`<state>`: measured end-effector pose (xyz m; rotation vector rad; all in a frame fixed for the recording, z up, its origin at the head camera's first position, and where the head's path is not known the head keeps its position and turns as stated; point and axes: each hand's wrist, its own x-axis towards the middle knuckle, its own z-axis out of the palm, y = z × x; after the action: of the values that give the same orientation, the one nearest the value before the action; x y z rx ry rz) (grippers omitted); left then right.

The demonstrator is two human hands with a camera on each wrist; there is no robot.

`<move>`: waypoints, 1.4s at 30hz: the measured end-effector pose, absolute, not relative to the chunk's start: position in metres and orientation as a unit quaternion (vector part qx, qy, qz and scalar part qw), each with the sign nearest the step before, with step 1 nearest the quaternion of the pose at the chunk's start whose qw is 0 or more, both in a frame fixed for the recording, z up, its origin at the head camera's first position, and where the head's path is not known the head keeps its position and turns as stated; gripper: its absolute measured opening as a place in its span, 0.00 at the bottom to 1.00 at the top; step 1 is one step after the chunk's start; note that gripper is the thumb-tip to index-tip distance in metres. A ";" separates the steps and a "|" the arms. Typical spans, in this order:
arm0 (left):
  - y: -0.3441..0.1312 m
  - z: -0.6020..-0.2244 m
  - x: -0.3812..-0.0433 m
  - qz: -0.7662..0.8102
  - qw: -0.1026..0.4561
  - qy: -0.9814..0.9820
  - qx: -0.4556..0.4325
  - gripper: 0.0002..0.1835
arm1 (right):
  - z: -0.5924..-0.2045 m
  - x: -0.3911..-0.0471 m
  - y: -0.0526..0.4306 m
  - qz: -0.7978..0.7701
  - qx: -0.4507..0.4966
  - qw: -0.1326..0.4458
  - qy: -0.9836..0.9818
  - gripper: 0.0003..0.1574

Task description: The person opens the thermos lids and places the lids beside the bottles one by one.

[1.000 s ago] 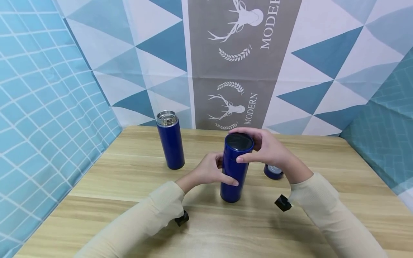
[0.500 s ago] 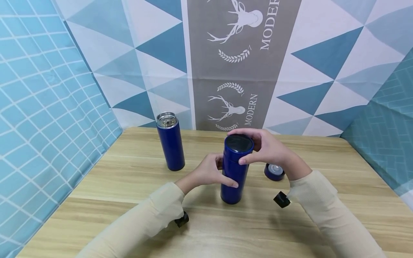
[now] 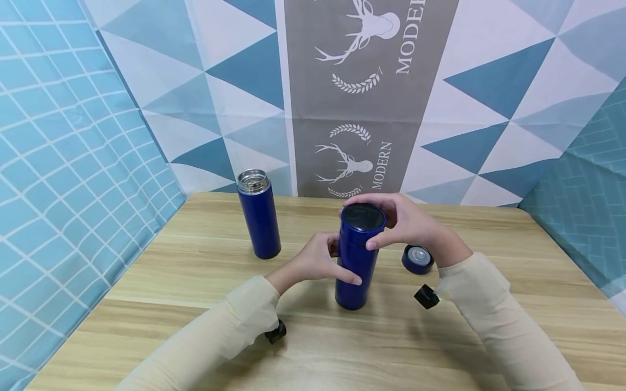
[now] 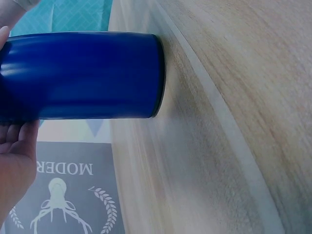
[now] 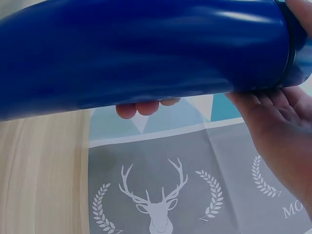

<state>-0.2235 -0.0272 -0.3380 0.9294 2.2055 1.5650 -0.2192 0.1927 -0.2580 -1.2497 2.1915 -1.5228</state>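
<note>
A dark blue thermos flask [image 3: 353, 274] with a shiny black-topped lid [image 3: 363, 218] stands upright on the table in the head view. My left hand [image 3: 320, 258] grips the flask's body from the left, thumb across its front. From the right, my right hand [image 3: 403, 220] holds the lid, with the thumb in front and the fingers behind. A thin dark seam parts lid and body in the right wrist view, where left fingertips [image 5: 146, 108] show beyond the flask. In the left wrist view the flask's base [image 4: 158, 75] is close to the wooden surface.
A second blue flask [image 3: 260, 222] stands at the back left, its steel mouth uncovered. Behind my right wrist lies a loose blue lid [image 3: 418, 259], inner side up. The wooden table [image 3: 195, 282] meets patterned cloth walls [image 3: 244, 81] at the back.
My right thumb has slid slightly rightward around the lid, and the right wrist has shifted a little left, showing more of the loose lid. My left hand and the flask stay nearly still.
</note>
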 end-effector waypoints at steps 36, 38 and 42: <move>-0.030 -0.336 -0.230 0.526 0.143 0.758 0.358 0.33 | -0.263 -0.234 0.194 -0.543 -0.469 0.164 0.677 0.45; -0.030 -0.336 -0.229 0.527 0.142 0.757 0.359 0.33 | -0.265 -0.233 0.194 -0.545 -0.469 0.167 0.675 0.45; -0.031 -0.336 -0.228 0.527 0.139 0.758 0.359 0.32 | -0.268 -0.229 0.193 -0.549 -0.469 0.164 0.672 0.50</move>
<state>-0.2284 -0.0305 -0.3361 1.0382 2.1899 1.5222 -0.2290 0.1933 -0.2681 -1.3365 1.9155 -1.5655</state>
